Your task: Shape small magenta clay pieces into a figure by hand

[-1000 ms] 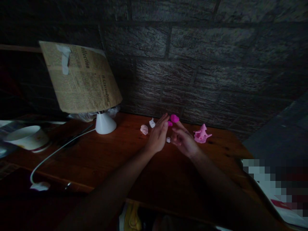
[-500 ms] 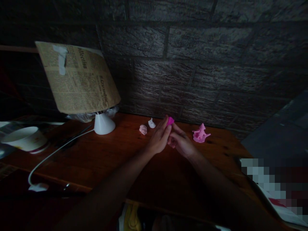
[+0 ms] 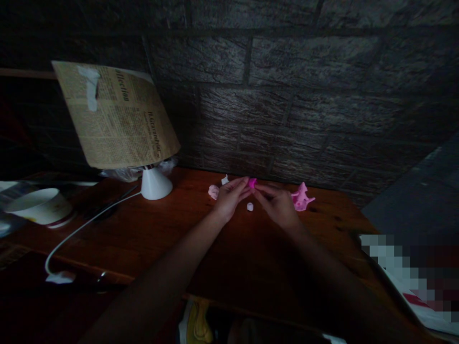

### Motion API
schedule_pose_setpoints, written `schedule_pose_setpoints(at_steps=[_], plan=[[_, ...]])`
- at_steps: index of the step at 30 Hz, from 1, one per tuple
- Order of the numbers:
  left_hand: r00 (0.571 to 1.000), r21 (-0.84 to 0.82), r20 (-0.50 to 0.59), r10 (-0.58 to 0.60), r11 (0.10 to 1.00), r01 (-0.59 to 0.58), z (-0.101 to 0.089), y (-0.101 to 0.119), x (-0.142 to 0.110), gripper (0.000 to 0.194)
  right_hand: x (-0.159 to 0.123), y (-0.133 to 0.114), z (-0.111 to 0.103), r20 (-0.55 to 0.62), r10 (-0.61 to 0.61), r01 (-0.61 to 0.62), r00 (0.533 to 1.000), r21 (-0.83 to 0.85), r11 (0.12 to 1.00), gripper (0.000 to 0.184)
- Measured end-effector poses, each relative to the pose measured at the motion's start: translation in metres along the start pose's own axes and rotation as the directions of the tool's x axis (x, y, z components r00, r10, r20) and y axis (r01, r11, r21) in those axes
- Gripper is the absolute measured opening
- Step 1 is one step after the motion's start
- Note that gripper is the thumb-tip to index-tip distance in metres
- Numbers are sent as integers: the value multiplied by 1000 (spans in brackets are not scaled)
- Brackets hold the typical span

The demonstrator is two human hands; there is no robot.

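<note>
the left hand [image 3: 229,199] and the right hand [image 3: 282,204] hold a small magenta clay-like lump [image 3: 253,183] pinched between their fingertips, over the reddish-brown wooden table [image 3: 172,239]. a tiny whitish-pink lump [image 3: 250,207] lies on it between the hands (nearer the wearer). a pale pink crumpled lump [image 3: 213,192] sits beside the left hand, and a spiky pink molded piece [image 3: 303,198] stands partly hidden by the right.

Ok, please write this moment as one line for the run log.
left hand: holds magenta piece | right hand: holds same piece | table: small pale lump, pink shape beside right hand, lamp left of hands
</note>
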State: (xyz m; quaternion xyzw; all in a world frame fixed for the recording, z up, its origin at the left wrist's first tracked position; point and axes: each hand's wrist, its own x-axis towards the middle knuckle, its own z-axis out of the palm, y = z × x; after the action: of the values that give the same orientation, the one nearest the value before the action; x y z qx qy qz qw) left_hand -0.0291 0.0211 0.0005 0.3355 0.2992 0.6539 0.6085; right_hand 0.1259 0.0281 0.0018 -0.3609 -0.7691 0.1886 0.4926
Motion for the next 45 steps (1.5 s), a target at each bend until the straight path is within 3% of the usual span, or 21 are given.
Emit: schedule_pose_setpoints(at_steps=[4,19,26,30,33,37,41,45], plan=[[998,-50,-6,-67,996,67,0,3,-2,6,2,-3,-1,-35,-89,87,995,-53,995,17],[991,-113,-5,-130,985,129,5,-1,-3,12,4,1,-1,-8,35,-34,999,26,999,14],[990,-110,-29,-136,985,132,1,-3,1,8,2,-13,-1,-103,24,-24,994,7,1000,17],[986,-148,24,-163,975,165,1,-1,2,11,4,-13,0,-188,158,-133,969,141,981,28],[981,-144,63,-184,971,191,0,-1,1,13,5,-7,1,-133,265,-228,955,241,943,34],[979,-143,53,-199,968,204,-1,-2,0,13,6,-2,2,-61,292,-262,954,301,917,35],[987,-69,26,-161,984,162,0,-1,-1,6,5,-2,0,-106,287,-251,952,269,930,29],[997,58,79,-25,998,21,1,0,-3,18,3,1,-1,-142,225,-202,964,159,966,25]])
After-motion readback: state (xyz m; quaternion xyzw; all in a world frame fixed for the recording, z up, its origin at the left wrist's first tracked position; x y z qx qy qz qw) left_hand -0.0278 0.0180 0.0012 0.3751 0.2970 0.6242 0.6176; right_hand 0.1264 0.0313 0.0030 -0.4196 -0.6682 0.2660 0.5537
